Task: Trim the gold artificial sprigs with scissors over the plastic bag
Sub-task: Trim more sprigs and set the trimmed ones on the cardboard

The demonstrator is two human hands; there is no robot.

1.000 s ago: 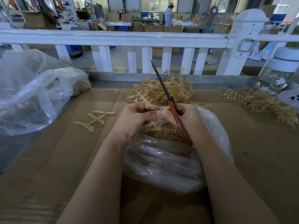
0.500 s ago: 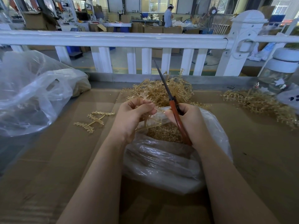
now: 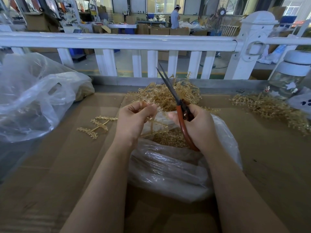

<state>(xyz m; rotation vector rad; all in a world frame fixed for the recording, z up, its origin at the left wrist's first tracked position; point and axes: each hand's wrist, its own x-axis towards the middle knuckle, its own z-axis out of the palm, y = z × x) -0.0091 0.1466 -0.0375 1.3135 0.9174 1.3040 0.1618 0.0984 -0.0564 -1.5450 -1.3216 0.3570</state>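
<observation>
A white railing [image 3: 117, 41] runs behind the cardboard-covered table [image 3: 50, 174]. Beyond the railing, a person in blue [image 3: 175, 18] stands among cardboard boxes [image 3: 159, 31], beside a fan [image 3: 220, 12].

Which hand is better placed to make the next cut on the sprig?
Right. The right hand already grips the scissors, blades slightly apart and pointing up. The left hand is pinching the sprig over the bag, so it can only feed it.
</observation>
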